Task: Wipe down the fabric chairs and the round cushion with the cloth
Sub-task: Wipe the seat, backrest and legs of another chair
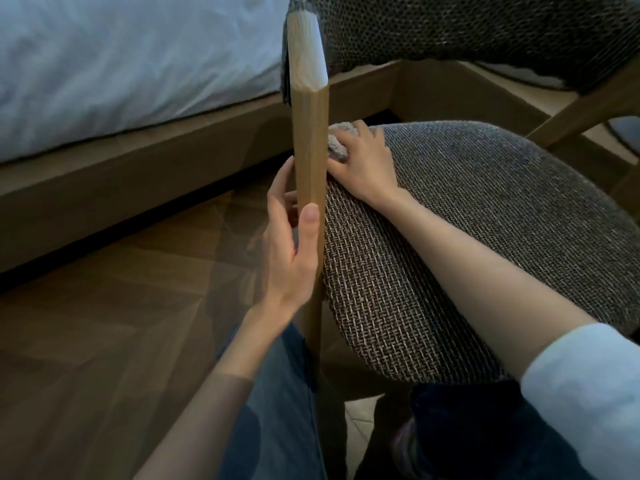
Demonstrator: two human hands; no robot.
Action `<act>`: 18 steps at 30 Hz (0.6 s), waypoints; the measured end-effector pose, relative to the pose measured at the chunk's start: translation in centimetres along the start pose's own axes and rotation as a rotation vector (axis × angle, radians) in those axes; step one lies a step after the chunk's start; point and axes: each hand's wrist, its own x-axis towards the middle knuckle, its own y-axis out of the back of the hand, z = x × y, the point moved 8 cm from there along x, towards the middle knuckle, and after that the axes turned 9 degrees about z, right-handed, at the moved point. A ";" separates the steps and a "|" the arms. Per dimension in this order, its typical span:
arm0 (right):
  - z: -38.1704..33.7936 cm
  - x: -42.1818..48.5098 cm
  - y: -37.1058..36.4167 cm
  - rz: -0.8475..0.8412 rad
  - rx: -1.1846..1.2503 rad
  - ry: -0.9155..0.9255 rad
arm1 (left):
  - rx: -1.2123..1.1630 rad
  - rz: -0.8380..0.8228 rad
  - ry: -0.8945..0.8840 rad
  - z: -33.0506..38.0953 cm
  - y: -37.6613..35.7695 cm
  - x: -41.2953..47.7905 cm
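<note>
One chair is in view, and its upright wooden post (310, 140) serves as the landmark: a smooth, square-edged bar of pale golden wood, its rounded top catching white light.

The left grip (294, 251), a bare hand, is closed around the lower part of this post. The thumb lies flat up the near face and the fingers wrap behind on the left side.

Directly right of the post lies the seat (467, 237), a thick, round-edged pad covered in coarse grey-brown basket-weave fabric. The single cloth (337, 148), a small bunched wad of nubbly beige-grey material, sits on the seat's far edge, touching the post's right side. The right grip (363, 161) covers it, with bent fingers closed over the wad and pressing it onto the weave. A pale blue sleeve (588, 393) is pushed up that forearm.

Above and right of the post's top curves the backrest (450, 26), in a darker, tighter weave. A second wooden strut (581, 112) slants down from it, well right of the post.

Left of the post are a bed with a rumpled white duvet (121, 64) on a plain brown wooden base (138, 174), and a wooden herringbone floor (104, 323). Below the post, blue denim trousers (277, 393) show.
</note>
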 end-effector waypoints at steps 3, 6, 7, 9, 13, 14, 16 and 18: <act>1.4 1.6 -0.4 0.039 -0.037 -0.037 | -0.015 0.020 0.011 0.0 -0.4 0.4; 3.0 3.1 -0.8 0.022 -0.059 -0.091 | -0.034 0.030 0.005 -0.3 -0.6 0.5; 3.6 3.5 -0.8 0.019 -0.070 -0.106 | -0.035 0.031 0.000 -0.4 -0.6 0.6; 5.2 4.2 -0.7 0.029 -0.108 -0.148 | -0.041 0.029 -0.003 -0.7 -0.7 0.6; 9.3 4.7 0.4 0.080 -0.196 -0.239 | -0.070 0.038 0.014 -1.4 -0.9 0.6; 10.3 4.8 0.6 0.090 -0.193 -0.263 | -0.082 0.043 0.021 -1.5 -1.0 0.6; 10.7 5.0 0.3 0.094 -0.146 -0.259 | -0.101 0.056 0.031 -1.4 -1.1 0.5; 8.9 4.4 0.0 0.075 -0.069 -0.186 | -0.101 0.077 0.023 -1.3 -1.3 0.5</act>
